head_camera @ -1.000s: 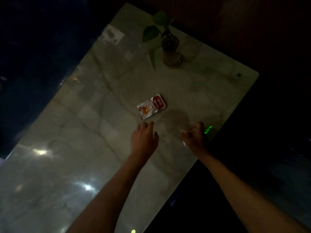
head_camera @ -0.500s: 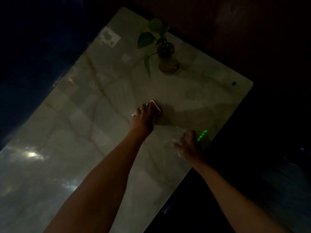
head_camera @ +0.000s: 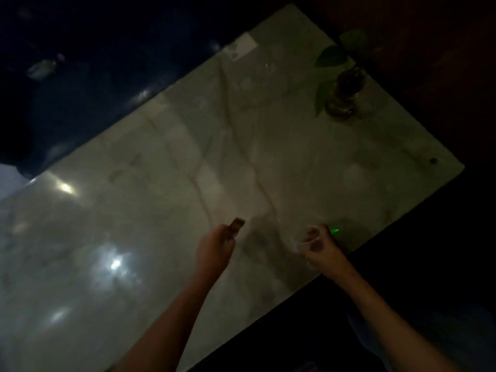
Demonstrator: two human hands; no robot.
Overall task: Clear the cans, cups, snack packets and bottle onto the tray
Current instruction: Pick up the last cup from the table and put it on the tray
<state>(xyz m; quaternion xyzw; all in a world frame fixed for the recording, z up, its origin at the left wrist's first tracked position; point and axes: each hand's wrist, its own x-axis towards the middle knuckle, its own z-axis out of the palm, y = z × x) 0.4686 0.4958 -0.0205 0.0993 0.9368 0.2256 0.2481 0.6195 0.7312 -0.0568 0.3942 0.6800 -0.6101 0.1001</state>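
The room is dim and the frame is blurred. My left hand (head_camera: pixel 214 251) is closed around the small red and white snack packet (head_camera: pixel 236 226), whose end sticks out past my fingers above the marble table (head_camera: pixel 161 210). My right hand (head_camera: pixel 322 251) grips a clear plastic cup (head_camera: pixel 306 241) near the table's right edge, beside a small green light (head_camera: pixel 334 231). No tray is in view.
A glass vase with a leafy green plant (head_camera: pixel 346 92) stands at the table's far right corner. A pale card or sticker (head_camera: pixel 241 47) lies at the far edge. Dark floor surrounds the table on the right and at the top left.
My left hand reached the snack packet, closed on it and lifted it back toward me. The camera view swung, so the plant now sits further right. My right hand kept holding the cup.
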